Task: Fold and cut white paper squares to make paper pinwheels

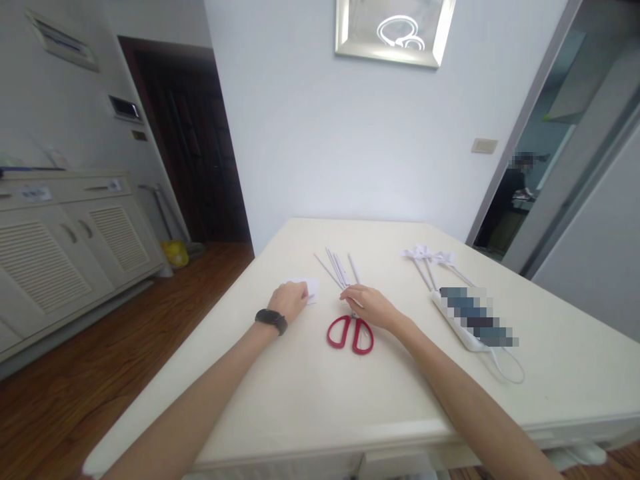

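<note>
While left hand (289, 299) curls on paper (313, 291), right hand (374, 307), grip unclear, sits well inside table edges (320, 443).

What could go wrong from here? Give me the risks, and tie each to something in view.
The blades of the red-handled scissors are hidden by the right hand, so its fingers might get nicked if it moves carelessly. The thin white sticks lie loose on the table, so a nudge could roll or scatter them. The white paper at the left hand may crease if pressed.
</note>
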Motion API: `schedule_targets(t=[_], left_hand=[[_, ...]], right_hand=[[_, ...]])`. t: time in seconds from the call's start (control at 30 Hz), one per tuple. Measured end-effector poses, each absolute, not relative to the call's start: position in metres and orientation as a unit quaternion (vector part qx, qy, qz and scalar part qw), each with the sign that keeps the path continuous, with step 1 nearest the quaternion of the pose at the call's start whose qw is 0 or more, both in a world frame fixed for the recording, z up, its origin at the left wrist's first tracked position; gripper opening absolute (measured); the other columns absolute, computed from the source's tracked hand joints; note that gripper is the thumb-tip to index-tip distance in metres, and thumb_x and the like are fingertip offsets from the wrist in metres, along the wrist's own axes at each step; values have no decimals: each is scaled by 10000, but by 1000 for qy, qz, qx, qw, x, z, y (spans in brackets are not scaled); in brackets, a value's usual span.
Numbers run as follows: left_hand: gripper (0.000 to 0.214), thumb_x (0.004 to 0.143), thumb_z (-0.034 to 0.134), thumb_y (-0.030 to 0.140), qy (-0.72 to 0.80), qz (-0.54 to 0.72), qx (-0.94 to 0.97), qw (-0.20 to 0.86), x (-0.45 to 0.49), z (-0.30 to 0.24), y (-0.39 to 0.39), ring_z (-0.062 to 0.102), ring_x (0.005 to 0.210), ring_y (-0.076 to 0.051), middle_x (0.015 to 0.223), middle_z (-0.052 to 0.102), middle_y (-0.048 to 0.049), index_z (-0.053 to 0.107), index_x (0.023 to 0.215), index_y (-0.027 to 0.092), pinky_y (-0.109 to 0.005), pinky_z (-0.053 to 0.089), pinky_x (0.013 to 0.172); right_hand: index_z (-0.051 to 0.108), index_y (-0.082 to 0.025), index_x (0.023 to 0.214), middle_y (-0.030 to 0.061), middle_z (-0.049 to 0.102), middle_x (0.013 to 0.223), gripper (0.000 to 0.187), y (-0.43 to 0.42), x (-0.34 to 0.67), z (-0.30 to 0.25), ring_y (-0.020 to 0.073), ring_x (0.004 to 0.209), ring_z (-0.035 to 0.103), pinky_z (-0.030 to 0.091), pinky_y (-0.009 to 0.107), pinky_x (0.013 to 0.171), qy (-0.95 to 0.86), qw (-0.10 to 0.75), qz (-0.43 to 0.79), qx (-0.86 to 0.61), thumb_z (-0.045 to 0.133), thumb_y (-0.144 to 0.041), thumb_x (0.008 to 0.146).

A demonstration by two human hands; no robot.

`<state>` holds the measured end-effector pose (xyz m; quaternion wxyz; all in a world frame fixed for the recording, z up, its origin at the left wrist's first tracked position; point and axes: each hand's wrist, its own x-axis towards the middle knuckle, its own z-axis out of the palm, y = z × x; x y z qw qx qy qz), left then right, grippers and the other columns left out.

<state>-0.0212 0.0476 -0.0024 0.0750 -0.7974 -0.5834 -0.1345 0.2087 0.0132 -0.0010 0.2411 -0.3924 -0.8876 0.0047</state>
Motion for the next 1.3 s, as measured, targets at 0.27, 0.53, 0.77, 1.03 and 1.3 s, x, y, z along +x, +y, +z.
schedule_targets(t=[0.27, 0.53, 0.77, 1.03, 1.3], left_hand=[[118, 775, 503, 253, -583, -159, -793, 75, -24, 0, 49, 601, 837, -232, 884, 681, -55, 614, 766, 215, -295, 411, 664], [87, 754, 526, 243, -577, -171, -796, 62, -25, -4, 52, 595, 864, -234, 913, 673, -47, 610, 755, 221, -304, 420, 682], [138, 782, 512, 311, -569, -174, -802, 47, -25, -5, 50, 598, 759, -227, 823, 673, -50, 595, 730, 214, -292, 392, 600], [116, 747, 583, 315, -552, -196, -811, 15, -23, -3, 48, 589, 863, -222, 900, 676, -38, 636, 722, 215, -284, 424, 708], [128, 804, 509, 275, -533, -261, -803, 52, -20, 6, 42, 567, 874, -229, 839, 646, -48, 602, 749, 207, -306, 405, 721]], right_hand=[[602, -174, 984, 66, 642, 1009, 251, 15, 215, -1, 169, 942, 585, 430, 276, 805, -886, 245, 0, -394, 370, -142, 893], [608, -179, 971, 60, 644, 998, 254, 16, 216, -2, 165, 919, 589, 428, 272, 786, -886, 241, 6, -395, 373, -130, 888], [609, -184, 973, 59, 641, 1001, 260, 16, 215, -3, 165, 907, 589, 429, 276, 779, -888, 237, 10, -395, 370, -127, 888], [619, -184, 967, 65, 646, 992, 259, 15, 213, -2, 172, 913, 590, 428, 283, 782, -890, 229, 14, -393, 387, -113, 876], [625, -166, 962, 72, 657, 979, 268, 15, 213, -1, 184, 907, 588, 424, 295, 790, -892, 228, 2, -390, 375, -120, 880]])
